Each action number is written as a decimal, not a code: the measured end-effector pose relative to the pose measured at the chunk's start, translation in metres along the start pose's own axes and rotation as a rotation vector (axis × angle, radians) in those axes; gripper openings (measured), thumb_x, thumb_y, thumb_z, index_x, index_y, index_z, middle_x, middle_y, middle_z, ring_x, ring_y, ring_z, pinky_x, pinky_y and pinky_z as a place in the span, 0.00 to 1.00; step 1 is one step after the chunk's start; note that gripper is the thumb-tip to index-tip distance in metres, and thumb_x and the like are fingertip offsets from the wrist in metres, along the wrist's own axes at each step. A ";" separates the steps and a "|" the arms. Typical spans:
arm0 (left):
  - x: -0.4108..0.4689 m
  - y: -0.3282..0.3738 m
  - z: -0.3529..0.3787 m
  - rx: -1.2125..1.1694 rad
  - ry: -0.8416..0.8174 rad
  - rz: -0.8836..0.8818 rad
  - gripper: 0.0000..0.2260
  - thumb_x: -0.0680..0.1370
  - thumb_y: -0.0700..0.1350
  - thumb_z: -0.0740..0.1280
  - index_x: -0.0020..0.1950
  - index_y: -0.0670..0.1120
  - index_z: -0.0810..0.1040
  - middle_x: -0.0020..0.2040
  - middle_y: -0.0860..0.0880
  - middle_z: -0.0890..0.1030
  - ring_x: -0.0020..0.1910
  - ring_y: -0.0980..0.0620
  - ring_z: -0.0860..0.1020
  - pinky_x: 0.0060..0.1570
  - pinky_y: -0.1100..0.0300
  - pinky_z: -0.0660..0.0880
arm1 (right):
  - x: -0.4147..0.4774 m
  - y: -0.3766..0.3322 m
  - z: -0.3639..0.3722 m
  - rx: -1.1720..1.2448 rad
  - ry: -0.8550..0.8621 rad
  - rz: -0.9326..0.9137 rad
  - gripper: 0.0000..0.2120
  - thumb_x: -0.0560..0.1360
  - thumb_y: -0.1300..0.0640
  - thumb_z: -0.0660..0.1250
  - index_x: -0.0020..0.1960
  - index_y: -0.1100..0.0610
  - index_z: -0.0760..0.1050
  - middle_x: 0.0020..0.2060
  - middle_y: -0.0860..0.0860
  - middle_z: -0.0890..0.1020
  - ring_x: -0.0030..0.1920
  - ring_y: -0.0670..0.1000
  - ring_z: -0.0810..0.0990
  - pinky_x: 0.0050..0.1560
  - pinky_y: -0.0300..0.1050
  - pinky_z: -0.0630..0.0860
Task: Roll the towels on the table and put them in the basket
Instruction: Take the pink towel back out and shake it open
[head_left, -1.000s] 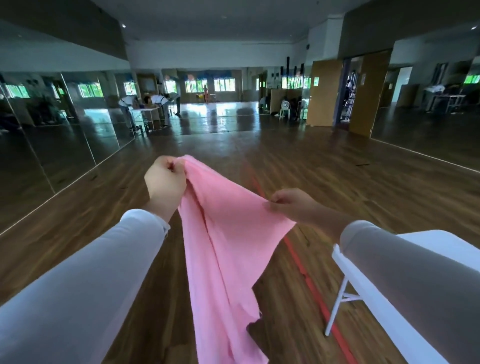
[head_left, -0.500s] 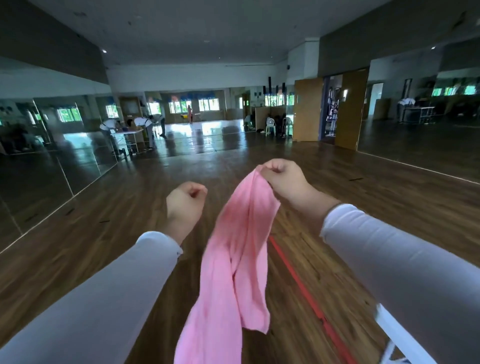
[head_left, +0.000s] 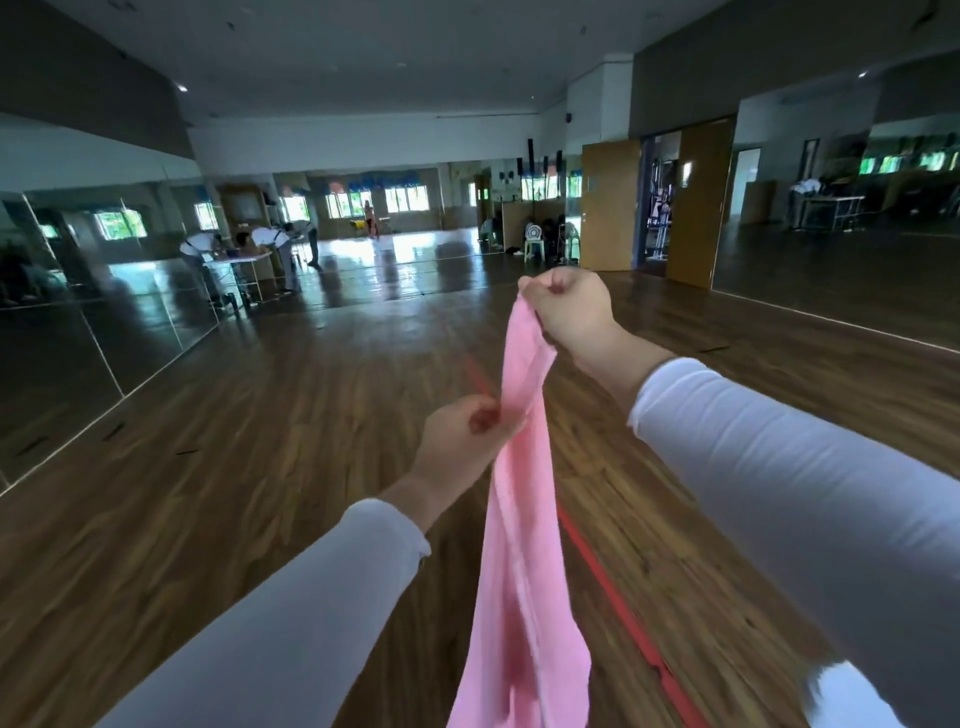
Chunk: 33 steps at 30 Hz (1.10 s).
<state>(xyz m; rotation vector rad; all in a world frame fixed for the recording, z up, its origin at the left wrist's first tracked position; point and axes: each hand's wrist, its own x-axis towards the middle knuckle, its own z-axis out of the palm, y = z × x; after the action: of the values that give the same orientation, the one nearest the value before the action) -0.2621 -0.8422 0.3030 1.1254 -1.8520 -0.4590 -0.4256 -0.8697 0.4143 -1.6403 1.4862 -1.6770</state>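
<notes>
Left hand (head_left: 460, 441) has come back to the cloth since half a second ago, when it hung free as a fist apart from it. It now pinches one edge of the pink towel (head_left: 519, 571) between thumb and fingers. Right hand (head_left: 566, 312) keeps its role: fingers curled round the top corner, held higher and further out than the left. Towel is in the air, not on the bench. It hangs bunched into a narrow strip, long axis near vertical, running from the right hand down past the left and out of the bottom of the view; lower end not visible. Left grip sits just below and to the left of the right grip on the same strip, so the hands are close together along its length. Neither bench top nor basket can be made out; only wooden floor (head_left: 260, 467) with a red line (head_left: 613, 603) beneath. Judgement: straightening stage, rolling not begun. Next move likely turns on the left hand running along that edge to the second corner, so the towel can be spread and laid flat.
</notes>
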 end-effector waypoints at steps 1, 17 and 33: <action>0.010 -0.002 0.012 0.029 0.000 0.010 0.13 0.76 0.56 0.69 0.41 0.48 0.80 0.35 0.53 0.80 0.36 0.59 0.77 0.36 0.69 0.69 | 0.015 0.007 -0.005 -0.017 0.000 -0.019 0.18 0.78 0.57 0.68 0.31 0.64 0.73 0.22 0.42 0.76 0.25 0.42 0.74 0.38 0.41 0.77; 0.180 -0.018 0.137 0.024 0.255 -0.055 0.08 0.80 0.50 0.64 0.43 0.52 0.80 0.38 0.58 0.80 0.41 0.60 0.78 0.40 0.66 0.69 | 0.161 0.165 -0.076 -0.191 -0.733 -0.113 0.12 0.74 0.51 0.73 0.55 0.54 0.82 0.51 0.46 0.84 0.52 0.42 0.82 0.54 0.36 0.75; 0.216 -0.036 0.113 -0.013 0.172 -0.017 0.05 0.78 0.47 0.68 0.47 0.47 0.82 0.41 0.55 0.82 0.41 0.62 0.78 0.42 0.70 0.71 | 0.190 0.179 -0.013 -0.197 -0.399 -0.488 0.04 0.76 0.60 0.69 0.47 0.55 0.83 0.41 0.44 0.83 0.44 0.43 0.81 0.47 0.34 0.74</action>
<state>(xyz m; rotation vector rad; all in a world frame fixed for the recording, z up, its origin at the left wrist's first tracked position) -0.3785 -1.0574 0.3266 1.1366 -1.6895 -0.3709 -0.5569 -1.0892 0.3622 -2.4270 1.1416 -1.3208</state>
